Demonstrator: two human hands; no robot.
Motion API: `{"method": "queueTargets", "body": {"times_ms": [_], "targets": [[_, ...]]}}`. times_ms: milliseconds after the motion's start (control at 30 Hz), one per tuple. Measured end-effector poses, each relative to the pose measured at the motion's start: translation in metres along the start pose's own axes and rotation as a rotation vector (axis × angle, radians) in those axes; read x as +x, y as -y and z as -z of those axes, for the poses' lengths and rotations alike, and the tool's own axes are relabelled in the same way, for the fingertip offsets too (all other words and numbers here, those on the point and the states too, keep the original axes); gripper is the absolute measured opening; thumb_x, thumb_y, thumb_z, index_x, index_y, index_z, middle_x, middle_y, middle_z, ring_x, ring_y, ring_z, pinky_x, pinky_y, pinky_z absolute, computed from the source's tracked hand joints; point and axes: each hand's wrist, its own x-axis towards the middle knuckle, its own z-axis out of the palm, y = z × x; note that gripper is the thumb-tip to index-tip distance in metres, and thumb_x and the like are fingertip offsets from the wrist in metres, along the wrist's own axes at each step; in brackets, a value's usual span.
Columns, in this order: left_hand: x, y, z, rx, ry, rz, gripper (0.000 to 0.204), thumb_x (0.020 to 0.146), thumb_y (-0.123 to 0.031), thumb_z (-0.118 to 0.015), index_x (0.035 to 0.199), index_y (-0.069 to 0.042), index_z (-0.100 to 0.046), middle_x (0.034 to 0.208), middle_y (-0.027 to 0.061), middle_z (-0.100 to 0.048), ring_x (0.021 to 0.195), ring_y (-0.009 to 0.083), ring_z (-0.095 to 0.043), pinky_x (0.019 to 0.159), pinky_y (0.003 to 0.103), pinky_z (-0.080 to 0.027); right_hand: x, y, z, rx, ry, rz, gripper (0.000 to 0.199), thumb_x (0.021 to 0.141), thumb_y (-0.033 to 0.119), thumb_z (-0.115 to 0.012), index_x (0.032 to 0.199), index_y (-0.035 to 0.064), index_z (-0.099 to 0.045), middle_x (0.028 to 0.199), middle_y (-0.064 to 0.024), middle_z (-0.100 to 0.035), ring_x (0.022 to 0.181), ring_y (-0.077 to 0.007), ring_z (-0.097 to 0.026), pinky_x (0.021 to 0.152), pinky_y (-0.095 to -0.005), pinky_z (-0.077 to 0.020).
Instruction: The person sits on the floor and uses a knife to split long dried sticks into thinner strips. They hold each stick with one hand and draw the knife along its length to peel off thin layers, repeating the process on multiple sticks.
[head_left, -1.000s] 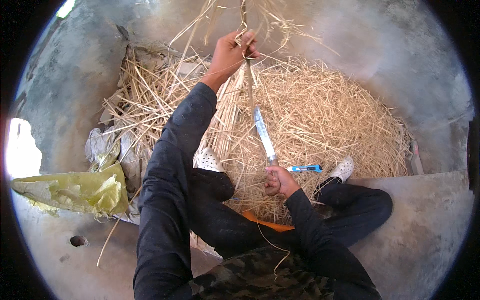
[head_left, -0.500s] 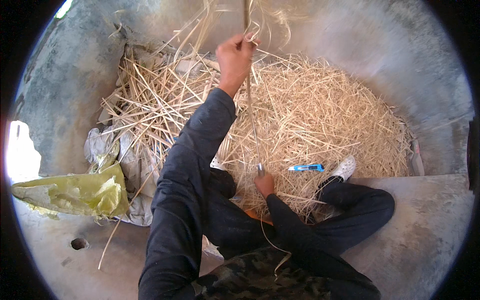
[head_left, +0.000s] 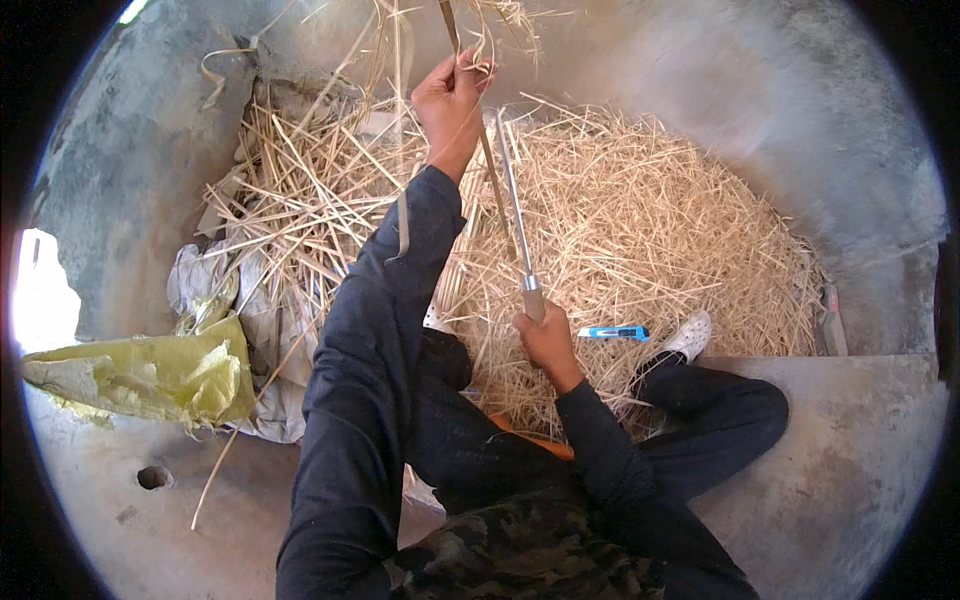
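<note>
Straw-coloured, the stalk point(head_left: 490, 170) hangs taut because your left hand point(head_left: 450, 95) pinches its top, raised over the straw heap point(head_left: 650, 230). Your right hand point(head_left: 545, 335) grips the knife point(head_left: 515, 215), blade laid along it; a blue cutter point(head_left: 613, 333) lies beside.

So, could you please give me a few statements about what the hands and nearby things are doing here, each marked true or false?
1. The left hand grips a long cane strip raised above the straw pile. True.
2. The right hand holds a blue cutter. False: it holds a long knife; the blue cutter lies on the straw.
3. The knife blade points up alongside the strip. True.
4. A yellow sack lies on the person's right. False: it lies on the left.
</note>
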Motion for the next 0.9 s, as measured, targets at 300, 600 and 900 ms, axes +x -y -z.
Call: {"method": "queueTargets", "body": {"times_ms": [300, 600, 900], "targets": [[0.001, 0.004, -0.020, -0.156, -0.057, 0.018, 0.025, 0.100, -0.012, -0.048, 0.106, 0.010, -0.059, 0.096, 0.0173, -0.066, 0.085, 0.0249, -0.069, 0.074, 0.033, -0.060, 0.049, -0.211, -0.009, -0.635, -0.353, -0.023, 0.014, 0.080, 0.013, -0.059, 0.083, -0.0009, -0.057, 0.062, -0.0112, -0.056, 0.055, -0.0247, -0.059, 0.061, -0.0406, -0.0497], [0.004, 0.003, 0.010, -0.137, -0.063, 0.029, 0.030, 0.099, -0.016, -0.051, 0.110, 0.011, -0.058, 0.096, 0.0168, -0.065, 0.082, 0.0244, -0.069, 0.075, 0.033, -0.060, 0.019, -0.018, 0.004, 0.508, 0.044, -0.391, 0.011, 0.081, 0.005, -0.058, 0.080, 0.0048, -0.047, 0.053, -0.0002, -0.042, 0.037, -0.0116, -0.041, 0.039, -0.0285, -0.0395], [0.007, 0.005, -0.005, -0.115, -0.094, -0.008, 0.024, 0.098, -0.015, -0.054, 0.098, 0.006, -0.065, 0.080, 0.0086, -0.067, 0.075, 0.0146, -0.068, 0.072, 0.027, -0.057, 0.026, -0.104, -0.023, -0.214, -0.248, 0.238, 0.019, 0.079, 0.013, -0.060, 0.089, -0.0033, -0.059, 0.071, -0.0182, -0.063, 0.065, -0.0315, -0.064, 0.062, -0.0399, -0.0496]]}}
